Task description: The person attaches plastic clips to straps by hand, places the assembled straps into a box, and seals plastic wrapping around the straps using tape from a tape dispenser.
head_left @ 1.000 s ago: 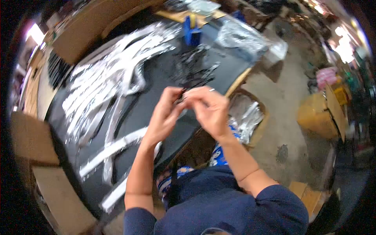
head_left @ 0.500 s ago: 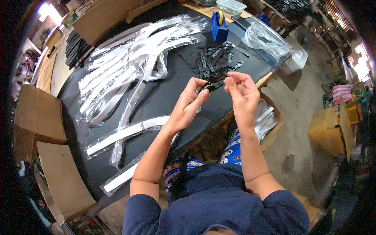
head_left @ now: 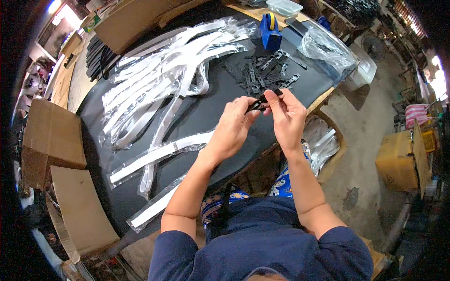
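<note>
Between both hands is a small black part (head_left: 258, 102), held over the near edge of the black tabletop. My left hand (head_left: 236, 122) pinches its left end, fingers closed. The thumb and fingers of my right hand (head_left: 287, 117) grip its right end. Just beyond the hands lies a loose pile of black parts (head_left: 262, 72). To the left, many white strips in clear plastic (head_left: 164, 70) cover the table (head_left: 215, 100). Two more wrapped strips (head_left: 161, 157) lie nearer my left arm.
A blue tape dispenser (head_left: 270, 35) stands behind the pile, beside clear plastic bags (head_left: 326, 49). Cardboard boxes (head_left: 54, 140) line the left side. An open box with wrapped strips (head_left: 323, 145) sits right of my legs. A yellowish carton (head_left: 397, 159) is on the floor.
My right hand, apart from the left half a second ago, has come back to it and now grips the black part too. The camera view has shifted slightly.
</note>
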Demonstrator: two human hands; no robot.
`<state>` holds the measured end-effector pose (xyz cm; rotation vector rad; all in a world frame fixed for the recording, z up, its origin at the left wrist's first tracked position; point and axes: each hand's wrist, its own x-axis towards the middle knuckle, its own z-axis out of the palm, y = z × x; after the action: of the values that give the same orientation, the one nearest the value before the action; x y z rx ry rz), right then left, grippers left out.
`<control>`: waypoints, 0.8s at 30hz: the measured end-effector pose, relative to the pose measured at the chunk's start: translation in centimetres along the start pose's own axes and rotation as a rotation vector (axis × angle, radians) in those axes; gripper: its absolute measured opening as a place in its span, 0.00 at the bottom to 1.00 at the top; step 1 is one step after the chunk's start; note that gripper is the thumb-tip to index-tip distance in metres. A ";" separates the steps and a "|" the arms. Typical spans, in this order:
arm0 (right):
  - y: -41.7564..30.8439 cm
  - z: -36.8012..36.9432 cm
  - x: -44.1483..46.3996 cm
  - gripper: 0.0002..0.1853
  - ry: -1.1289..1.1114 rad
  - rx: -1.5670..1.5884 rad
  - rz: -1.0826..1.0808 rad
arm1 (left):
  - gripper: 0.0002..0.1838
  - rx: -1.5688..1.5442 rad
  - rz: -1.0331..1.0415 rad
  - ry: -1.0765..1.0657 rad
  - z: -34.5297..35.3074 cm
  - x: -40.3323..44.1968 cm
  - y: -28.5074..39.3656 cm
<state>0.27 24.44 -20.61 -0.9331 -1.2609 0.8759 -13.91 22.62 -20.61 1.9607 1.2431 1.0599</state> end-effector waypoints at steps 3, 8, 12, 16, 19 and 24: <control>0.4 0.1 -0.3 0.12 0.007 -0.123 -0.051 | 0.09 0.166 0.335 0.189 0.0 0.5 -1.0; -0.7 -0.1 -0.4 0.10 -0.015 -0.326 -0.245 | 0.06 -0.151 0.050 -0.067 -0.5 -0.1 -0.6; -0.9 -0.5 -0.3 0.14 -0.018 -0.301 -0.149 | 0.10 -0.308 -0.081 -0.126 -0.3 -0.2 0.0; -1.0 -0.6 0.4 0.18 -0.009 -0.292 -0.086 | 0.14 -0.560 -0.131 -0.204 0.1 -0.1 -1.1; -0.7 -0.6 0.8 0.19 -0.040 -0.298 -0.085 | 0.17 -0.729 -0.146 -0.238 -0.1 0.0 -1.4; -0.8 -0.2 1.2 0.19 -0.052 -0.179 -0.025 | 0.20 -0.790 -0.197 -0.268 -1.0 0.2 -0.9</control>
<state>0.64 25.24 -19.47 -1.0391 -1.4102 0.7810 -15.14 23.21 -20.81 1.2858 0.6930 0.9490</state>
